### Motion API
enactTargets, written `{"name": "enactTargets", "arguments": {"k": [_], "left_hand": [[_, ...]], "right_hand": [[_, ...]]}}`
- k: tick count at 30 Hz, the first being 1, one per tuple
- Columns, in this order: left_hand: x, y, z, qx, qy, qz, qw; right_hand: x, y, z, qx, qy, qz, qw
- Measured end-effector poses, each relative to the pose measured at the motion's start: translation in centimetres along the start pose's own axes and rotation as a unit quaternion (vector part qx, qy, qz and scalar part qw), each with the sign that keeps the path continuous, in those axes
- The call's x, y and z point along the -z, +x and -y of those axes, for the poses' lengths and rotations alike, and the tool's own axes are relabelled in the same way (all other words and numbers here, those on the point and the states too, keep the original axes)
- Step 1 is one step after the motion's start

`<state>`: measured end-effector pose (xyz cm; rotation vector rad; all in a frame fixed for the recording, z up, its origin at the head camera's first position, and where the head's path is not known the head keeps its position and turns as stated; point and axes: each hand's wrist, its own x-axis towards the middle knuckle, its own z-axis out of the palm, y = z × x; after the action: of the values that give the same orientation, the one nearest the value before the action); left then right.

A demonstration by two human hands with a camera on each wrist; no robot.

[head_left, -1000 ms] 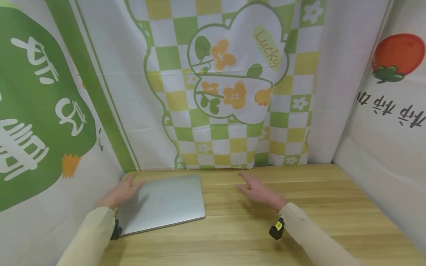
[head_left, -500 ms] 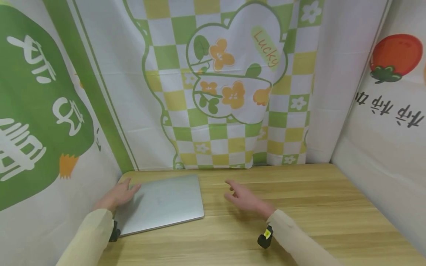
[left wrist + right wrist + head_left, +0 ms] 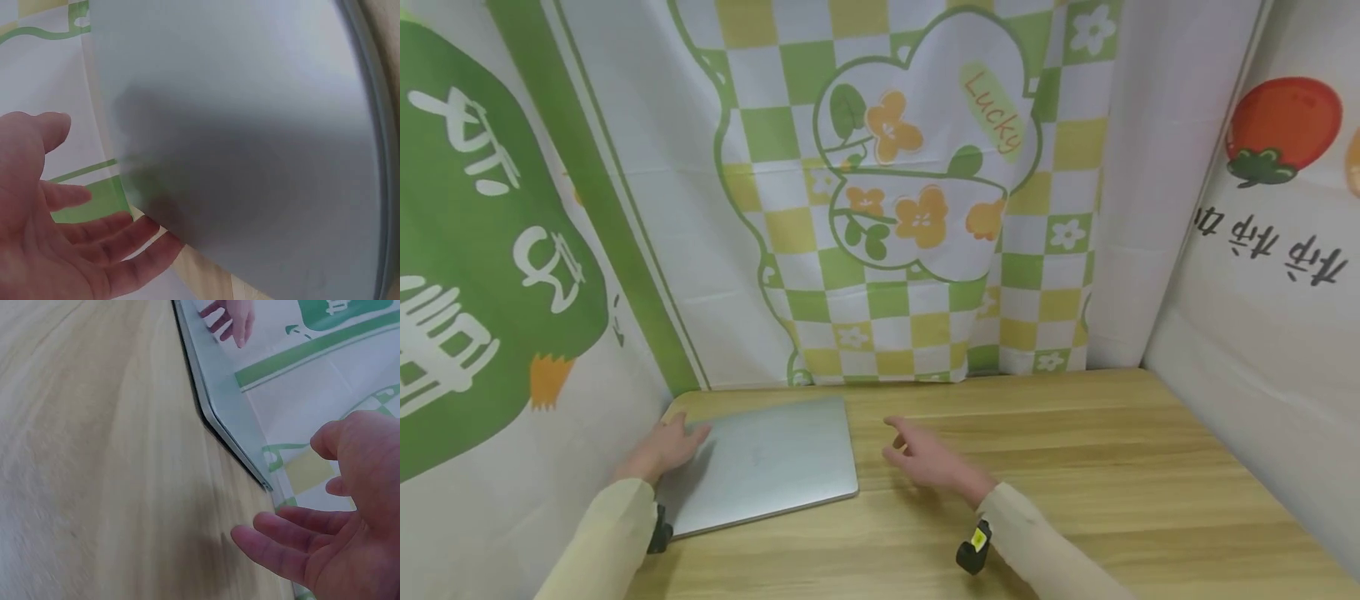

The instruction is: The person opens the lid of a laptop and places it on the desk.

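A closed silver laptop lies flat on the left part of the wooden table. At its left edge is my left hand, fingers spread and relaxed; in the left wrist view the fingertips come close to the laptop's edge, and whether they touch it I cannot tell. My right hand hovers over the table to the right of the laptop, apart from it, with loosely bent fingers and nothing held. The right wrist view has the laptop's corner beyond that hand.
The wooden table extends to the right of the laptop. Behind it hangs a green and yellow checked curtain. Printed cloth walls stand at the left and right. Each wrist carries a small black camera.
My right hand has moved left and slightly toward me, nearer the laptop. The left hand has shifted a little down and left at the laptop's left side. The laptop has stayed in place.
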<state>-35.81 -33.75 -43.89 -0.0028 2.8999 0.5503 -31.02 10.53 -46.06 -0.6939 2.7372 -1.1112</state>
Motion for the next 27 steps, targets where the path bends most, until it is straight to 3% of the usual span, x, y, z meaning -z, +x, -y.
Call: {"name": "enactTargets", "arguments": {"k": [12, 27], "left_hand": [[-0.4, -0.3, 0.2, 0.031, 0.034, 0.001, 0.9990], [-0.3, -1.1, 0.0, 0.042, 0.020, -0.001, 0.9989]], "right_hand": [[-1.9, 0.5, 1.2, -0.004, 0.037, 0.025, 0.999], [-4.5, 1.8, 2.5, -0.021, 0.083, 0.003, 0.996]]}}
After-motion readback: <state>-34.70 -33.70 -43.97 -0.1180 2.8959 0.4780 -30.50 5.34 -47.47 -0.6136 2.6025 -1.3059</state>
